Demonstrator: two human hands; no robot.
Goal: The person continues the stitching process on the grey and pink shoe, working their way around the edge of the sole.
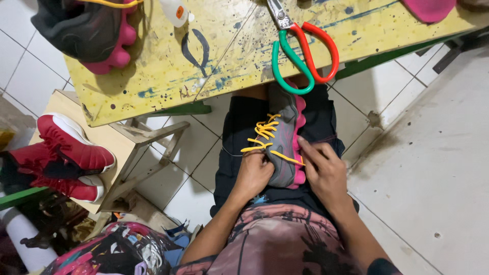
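Note:
A grey shoe (pixel 283 137) with a pink sole and yellow laces (pixel 265 131) rests on my lap, toe pointing away from me. My left hand (pixel 253 173) is closed around the shoe's left side near the heel opening. My right hand (pixel 324 170) presses against its right side, fingers on the pink sole edge and a yellow lace end. A thin thread runs left from my left hand.
A paint-spattered yellow table (pixel 214 56) sits ahead, holding red-and-green handled scissors (pixel 300 48), a matching grey-pink shoe (pixel 89 30) and a white glue bottle (pixel 175 11). A pair of red shoes (pixel 71 158) lie on a small wooden stool at left. More shoes are piled at lower left.

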